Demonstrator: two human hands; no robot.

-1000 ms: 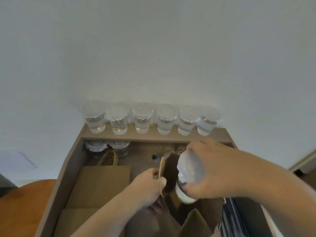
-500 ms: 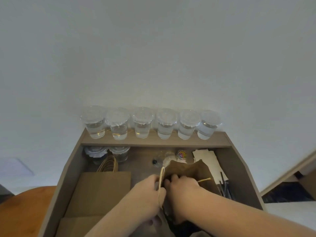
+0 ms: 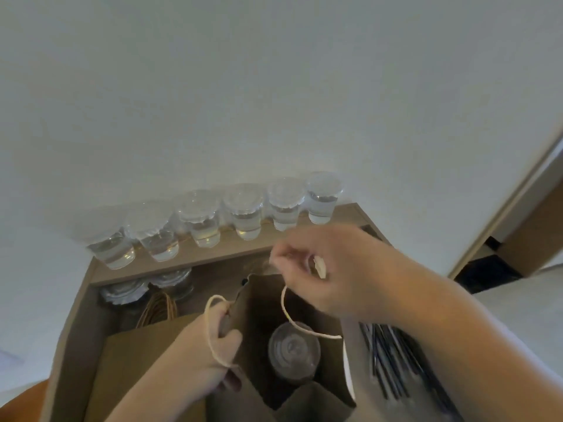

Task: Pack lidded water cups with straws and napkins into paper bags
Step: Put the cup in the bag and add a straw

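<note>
- The paper bag [image 3: 262,303], matte brown kraft with creased walls, stands open at the lower centre of the frame, its mouth facing up.
- A lidded cup [image 3: 294,351] of clear plastic stands upright inside the bag, and its round lid is seen from above.
- The left hand [image 3: 207,351] grips the bag's left wall with its fingers curled over the rim. A pale twisted-cord handle [image 3: 213,330] loops across its knuckles.
- The right hand [image 3: 329,269] hovers over the far right of the bag's mouth with its fingers curled inward. It is blurred, so I cannot tell whether it pinches anything.
- A second cord handle [image 3: 292,318] curves below that hand, across the opening.
- Six clear cups of water [image 3: 243,211] with crimped round lids stand in a row on a smooth wooden shelf [image 3: 213,254] across the middle of the frame.
- Two more lidded cups [image 3: 152,287] sit under the shelf at the left.
- Flat folded bags [image 3: 146,345] lie at the lower left.
- Thin black straws [image 3: 393,360] lie bundled at the lower right.
</note>
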